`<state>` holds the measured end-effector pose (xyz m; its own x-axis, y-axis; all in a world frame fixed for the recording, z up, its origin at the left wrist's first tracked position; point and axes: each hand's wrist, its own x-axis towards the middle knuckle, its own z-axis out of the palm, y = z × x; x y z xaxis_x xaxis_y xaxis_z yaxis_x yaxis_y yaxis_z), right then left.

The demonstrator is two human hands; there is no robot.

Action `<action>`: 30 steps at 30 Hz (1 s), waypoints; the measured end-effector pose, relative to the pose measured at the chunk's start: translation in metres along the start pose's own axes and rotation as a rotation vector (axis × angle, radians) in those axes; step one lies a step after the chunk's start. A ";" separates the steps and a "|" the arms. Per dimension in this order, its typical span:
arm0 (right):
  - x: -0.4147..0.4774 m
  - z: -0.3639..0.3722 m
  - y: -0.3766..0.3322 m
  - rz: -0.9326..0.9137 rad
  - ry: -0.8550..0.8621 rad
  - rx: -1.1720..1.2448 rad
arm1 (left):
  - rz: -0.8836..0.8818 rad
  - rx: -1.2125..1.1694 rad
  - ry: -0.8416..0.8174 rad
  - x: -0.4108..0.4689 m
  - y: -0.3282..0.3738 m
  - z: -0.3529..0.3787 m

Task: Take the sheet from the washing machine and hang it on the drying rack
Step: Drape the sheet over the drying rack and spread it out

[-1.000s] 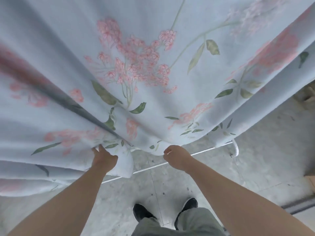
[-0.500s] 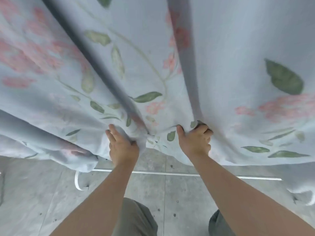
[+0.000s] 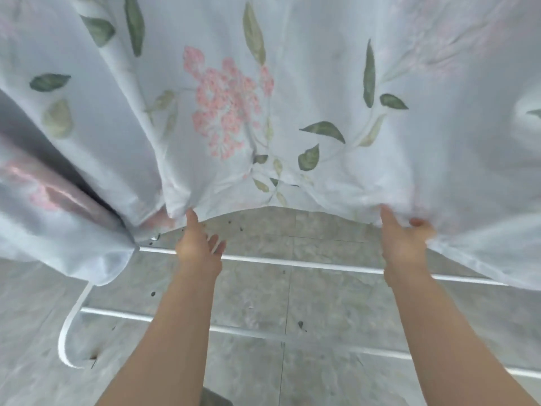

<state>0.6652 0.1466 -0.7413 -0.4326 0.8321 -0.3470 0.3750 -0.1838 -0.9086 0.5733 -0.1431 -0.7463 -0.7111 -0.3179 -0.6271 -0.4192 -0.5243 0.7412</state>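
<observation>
1. sheet [image 3: 292, 83]: pale blue cloth printed with green leaves. it hangs down from above the frame and fills the upper half of the view, and its lower hem curves in an arch just above the two hands.
2. a pink flower cluster [image 3: 228, 106] sits in the middle of the cloth, between the two hands and higher up.
3. at the left the sheet bunches into a thick, shadowed fold [image 3: 58, 200] that sags lower than the hem in the middle.
4. left hand [image 3: 199, 250]: raised to the hem, with one of its fingers [image 3: 191, 215] stretched up and touching the edge of the cloth. the others are loose and spread below the hem, clear of the cloth and holding nothing.
5. right hand [image 3: 405, 244]: raised at the hem, well apart from the left. it pinches the edge of the sheet between thumb and fingers, and the cloth drapes down past its right side. the frame is blurred here.
6. drying rack [image 3: 292, 263]: thin white rods run across below the hem, behind the forearms, with a curved white end at lower left. the part that carries the sheet is out of view.
7. floor [image 3: 322, 303]: grey mottled tiles with a few dark specks, under the rods.
</observation>
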 end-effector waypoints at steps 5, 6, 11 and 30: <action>0.000 -0.012 0.025 0.341 -0.248 0.509 | 0.084 -0.151 -0.298 -0.004 0.019 0.011; -0.001 -0.014 0.031 0.328 -0.261 0.552 | 0.109 -0.149 -0.279 -0.002 0.022 0.011; 0.009 -0.016 0.033 0.213 -0.161 0.597 | 0.203 -0.152 -0.114 0.015 0.023 0.007; 0.060 -0.033 0.021 0.320 -0.246 0.920 | 0.141 -0.059 -0.007 0.054 0.000 -0.001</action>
<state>0.6744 0.2094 -0.7738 -0.6185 0.5608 -0.5504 -0.2316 -0.7994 -0.5543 0.5351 -0.1611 -0.7806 -0.7646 -0.3860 -0.5162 -0.2817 -0.5202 0.8062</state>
